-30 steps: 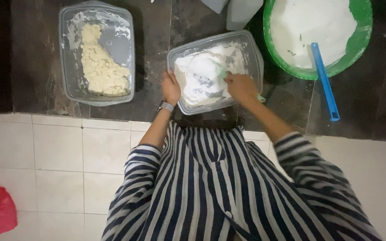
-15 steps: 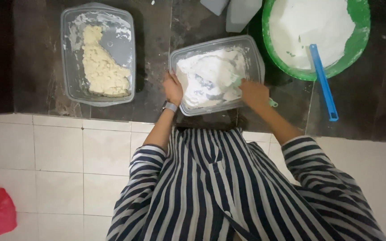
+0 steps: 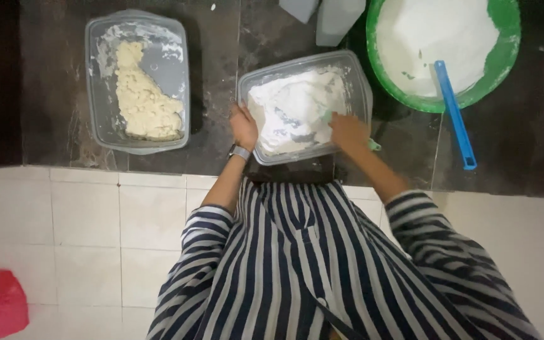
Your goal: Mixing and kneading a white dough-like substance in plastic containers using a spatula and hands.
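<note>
A dark stone counter (image 3: 221,75) runs across the top of the view, with pale wall tiles (image 3: 83,226) dropping away below its edge, and we stand against it in a striped shirt. Directly under our hands sits a clear plastic tub (image 3: 357,85) of white flour. Our left hand (image 3: 244,128) is wrapped over the tub's near left rim, fingers closed on the edge to steady it. Our right hand (image 3: 347,131) rests at the near right side, curled around a small green tool (image 3: 373,145) whose tip pokes out behind the palm; we cannot tell exactly what kind of tool it is. The working end seems to sit in the flour just ahead of the knuckles. To do this well, we judge it best to keep the left grip firm so the light tub does not skate on the stone, and to draw the tool through the flour in short, low strokes toward the centre, so powder does not spill over the near wall. Well off to the left of the left hand lies a second clear tub (image 3: 177,75) holding lumpy cream dough. Beyond the right hand stands a green basin (image 3: 511,44) of more flour with a blue scoop (image 3: 454,113) propped on its rim.
</note>
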